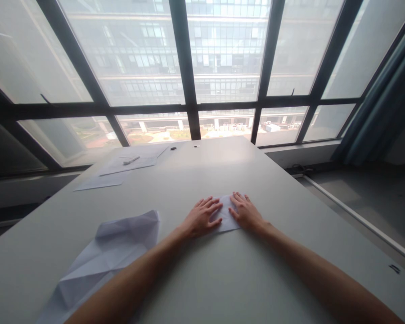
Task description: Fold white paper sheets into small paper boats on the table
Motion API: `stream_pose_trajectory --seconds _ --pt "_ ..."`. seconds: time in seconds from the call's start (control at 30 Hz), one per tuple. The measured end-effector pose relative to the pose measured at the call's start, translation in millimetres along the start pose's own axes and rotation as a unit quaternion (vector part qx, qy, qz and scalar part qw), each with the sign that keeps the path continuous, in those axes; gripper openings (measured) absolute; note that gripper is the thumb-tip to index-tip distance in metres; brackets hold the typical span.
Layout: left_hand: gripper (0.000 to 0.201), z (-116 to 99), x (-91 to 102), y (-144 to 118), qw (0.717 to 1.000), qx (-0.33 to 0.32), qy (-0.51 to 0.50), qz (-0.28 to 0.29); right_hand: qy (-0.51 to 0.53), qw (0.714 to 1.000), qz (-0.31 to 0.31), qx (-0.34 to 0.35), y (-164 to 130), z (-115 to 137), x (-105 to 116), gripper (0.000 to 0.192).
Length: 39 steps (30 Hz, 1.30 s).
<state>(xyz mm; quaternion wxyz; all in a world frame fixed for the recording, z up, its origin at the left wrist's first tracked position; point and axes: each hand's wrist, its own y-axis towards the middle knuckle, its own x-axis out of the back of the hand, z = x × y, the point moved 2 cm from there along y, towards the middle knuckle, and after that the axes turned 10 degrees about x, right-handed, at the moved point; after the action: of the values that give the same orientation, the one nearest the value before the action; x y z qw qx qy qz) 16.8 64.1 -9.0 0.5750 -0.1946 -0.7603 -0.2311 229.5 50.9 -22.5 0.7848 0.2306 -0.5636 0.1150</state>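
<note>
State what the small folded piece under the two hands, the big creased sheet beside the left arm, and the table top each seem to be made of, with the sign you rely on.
Folded piece: thin white paper, matt; it lies flat with sharp edges under the left hand and right hand.
Creased sheet: the same sort of paper; its fold lines hold.
Table top: probably pale grey laminate, smooth, with a soft sheen from the window.

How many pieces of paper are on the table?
4: a small folded paper under both hands, a creased sheet at near left, and two flat sheets at far left, maybe more overlapping.
</note>
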Motion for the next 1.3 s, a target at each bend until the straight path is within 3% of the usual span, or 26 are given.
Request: stream_pose_trajectory --seconds 0.1,0.2,0.6,1.03,1.3 --pt "0.062 1 -1.8 0 1.0 -0.011 0.007 0.009 0.021 0.997 0.013 0.073 0 5 1 0.055" --pt "0.064 2 -2.2 0 0.999 -0.02 0.013 0.024 0.039 0.995 0.027 0.089 0 6 0 0.054" --pt "0.062 0 0.9 1 0.999 -0.014 0.018 0.042 0.009 0.999 0.014 -0.032 0 -2 -3 0.064" --pt "0.062 0 1.0 1 0.999 -0.007 0.017 0.045 -0.018 0.994 -0.007 -0.108 0 -10 -8 0.067" --pt "0.062 2 -0.2 1 0.999 -0.013 0.011 0.045 -0.019 0.992 -0.014 -0.12 -1 -11 -9 0.066"
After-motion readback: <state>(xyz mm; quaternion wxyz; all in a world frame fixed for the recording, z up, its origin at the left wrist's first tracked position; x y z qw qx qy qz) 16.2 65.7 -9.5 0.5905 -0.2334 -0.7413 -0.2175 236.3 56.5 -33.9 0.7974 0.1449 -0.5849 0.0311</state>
